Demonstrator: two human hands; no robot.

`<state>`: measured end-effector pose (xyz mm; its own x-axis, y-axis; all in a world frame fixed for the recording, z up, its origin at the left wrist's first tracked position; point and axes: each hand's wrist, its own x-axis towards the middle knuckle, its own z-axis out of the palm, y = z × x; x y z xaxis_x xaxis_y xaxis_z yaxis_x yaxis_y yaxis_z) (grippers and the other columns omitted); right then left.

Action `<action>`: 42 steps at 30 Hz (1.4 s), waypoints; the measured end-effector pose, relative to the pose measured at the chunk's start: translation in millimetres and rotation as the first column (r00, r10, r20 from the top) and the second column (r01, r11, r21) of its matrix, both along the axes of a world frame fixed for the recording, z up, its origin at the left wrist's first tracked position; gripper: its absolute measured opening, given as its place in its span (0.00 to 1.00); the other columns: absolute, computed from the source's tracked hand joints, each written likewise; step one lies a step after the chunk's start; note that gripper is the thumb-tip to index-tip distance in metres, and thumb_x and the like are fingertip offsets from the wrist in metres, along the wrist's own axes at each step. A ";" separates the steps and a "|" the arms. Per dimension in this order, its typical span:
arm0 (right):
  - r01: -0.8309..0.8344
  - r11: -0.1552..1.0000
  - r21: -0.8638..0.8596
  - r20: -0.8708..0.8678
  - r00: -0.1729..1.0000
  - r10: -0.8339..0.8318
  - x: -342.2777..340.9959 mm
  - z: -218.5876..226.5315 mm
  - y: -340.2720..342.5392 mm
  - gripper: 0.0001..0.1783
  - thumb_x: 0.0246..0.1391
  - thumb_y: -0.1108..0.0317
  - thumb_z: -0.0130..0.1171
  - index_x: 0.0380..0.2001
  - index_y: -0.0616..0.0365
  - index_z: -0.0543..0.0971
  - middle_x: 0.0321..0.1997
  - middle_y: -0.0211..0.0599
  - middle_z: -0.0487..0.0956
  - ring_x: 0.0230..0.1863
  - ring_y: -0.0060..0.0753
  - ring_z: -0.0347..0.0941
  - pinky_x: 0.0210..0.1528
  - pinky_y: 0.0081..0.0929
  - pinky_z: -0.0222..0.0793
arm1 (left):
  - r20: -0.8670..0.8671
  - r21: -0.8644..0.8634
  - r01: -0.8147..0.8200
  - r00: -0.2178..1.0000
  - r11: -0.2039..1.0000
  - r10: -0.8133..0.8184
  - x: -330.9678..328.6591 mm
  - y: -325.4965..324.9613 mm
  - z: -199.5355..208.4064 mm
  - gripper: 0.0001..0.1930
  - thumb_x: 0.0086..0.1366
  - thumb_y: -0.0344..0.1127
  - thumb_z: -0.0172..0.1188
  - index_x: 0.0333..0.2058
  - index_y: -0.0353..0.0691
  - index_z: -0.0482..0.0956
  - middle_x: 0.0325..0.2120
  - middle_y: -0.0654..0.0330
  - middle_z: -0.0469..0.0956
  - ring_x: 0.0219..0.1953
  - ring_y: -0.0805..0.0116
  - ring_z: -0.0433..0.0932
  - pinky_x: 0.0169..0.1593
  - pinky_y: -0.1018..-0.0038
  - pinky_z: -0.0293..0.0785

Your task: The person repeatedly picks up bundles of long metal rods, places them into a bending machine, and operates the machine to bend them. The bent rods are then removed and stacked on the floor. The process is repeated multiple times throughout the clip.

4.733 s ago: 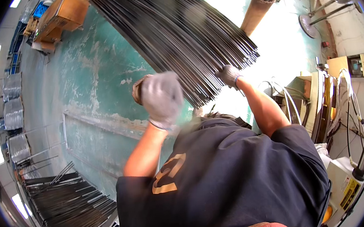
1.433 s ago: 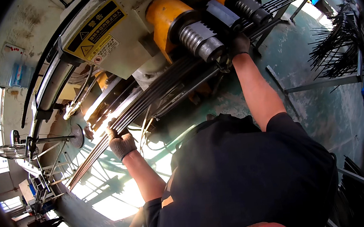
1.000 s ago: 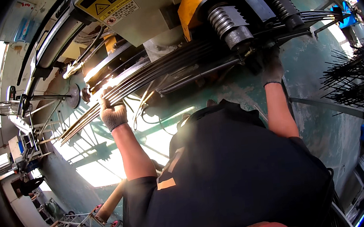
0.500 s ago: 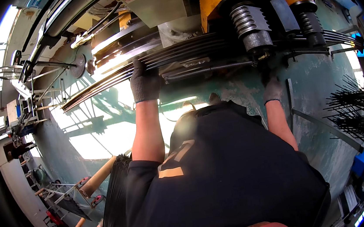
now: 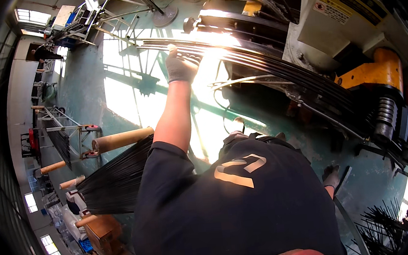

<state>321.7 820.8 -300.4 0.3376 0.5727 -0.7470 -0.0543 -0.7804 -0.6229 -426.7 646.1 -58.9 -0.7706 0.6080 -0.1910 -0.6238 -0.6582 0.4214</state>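
My left hand (image 5: 181, 69) wears a grey knit glove and is closed on the left part of a bundle of long thin metal rods (image 5: 261, 59). The thumb points up, and the other fingers curl at the rods' near side. From there the bundle slants right and toward me, into the machine under its orange arm (image 5: 380, 68). Low at my right side, my gloved right hand (image 5: 332, 176) hangs near a dark metal bar (image 5: 344, 180). Its fingers are dark and small in view, so whether they hold anything does not show.
A coiled spring (image 5: 385, 115) on the machine stands over the rods. Many thin black rods (image 5: 371, 232) stick up at lower right. Behind my left arm are a cardboard tube (image 5: 121, 139), a heap of black strands (image 5: 116, 180) and a brown box (image 5: 104, 235). Sunlight glares off the green floor.
My view has turned left, so the machine now sits further right. My left hand has moved toward the rods' left ends. My right hand has dropped away from the machine to my side.
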 end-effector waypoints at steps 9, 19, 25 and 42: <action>-0.146 0.985 -0.092 0.297 0.940 0.167 -21.6 -24.2 -125.2 0.21 0.65 0.47 0.57 0.34 0.53 0.84 0.29 0.28 0.82 0.29 0.29 0.76 0.29 0.34 0.65 | -0.159 -0.555 -0.078 0.987 0.828 -0.014 -229.6 -106.7 -0.8 0.38 0.77 0.63 0.40 0.69 0.35 0.57 0.68 0.42 0.64 0.67 0.40 0.68 0.64 0.34 0.67; -0.420 0.907 -0.018 0.381 0.836 0.395 -63.2 0.1 -116.7 0.17 0.60 0.56 0.58 0.32 0.59 0.86 0.32 0.32 0.84 0.32 0.25 0.77 0.35 0.28 0.70 | -0.193 -0.508 0.395 0.814 0.766 -0.548 -242.7 -106.5 6.7 0.35 0.77 0.60 0.45 0.68 0.35 0.63 0.66 0.40 0.67 0.67 0.39 0.68 0.69 0.42 0.65; -0.220 0.974 0.046 0.205 0.957 0.206 -144.7 55.4 -91.5 0.14 0.61 0.58 0.62 0.33 0.59 0.84 0.30 0.32 0.84 0.29 0.24 0.79 0.32 0.24 0.70 | -0.207 -0.523 0.415 0.785 0.744 -0.584 -248.5 -88.4 13.5 0.35 0.77 0.57 0.47 0.70 0.34 0.61 0.68 0.37 0.64 0.66 0.34 0.68 0.70 0.42 0.63; -0.866 0.243 -0.436 0.414 0.046 0.909 -52.1 -45.4 61.4 0.23 0.69 0.52 0.45 0.46 0.55 0.83 0.48 0.46 0.85 0.48 0.52 0.82 0.55 0.46 0.75 | 0.388 -0.529 0.142 0.917 0.837 0.090 31.0 -40.4 -121.7 0.41 0.77 0.65 0.38 0.71 0.35 0.59 0.73 0.51 0.59 0.74 0.49 0.60 0.75 0.48 0.53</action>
<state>269.5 882.2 -345.9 -0.1091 0.6985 -0.7072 0.9834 -0.0282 -0.1795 -395.7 605.7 -180.6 -0.5492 0.3361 -0.7651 -0.8226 -0.3789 0.4240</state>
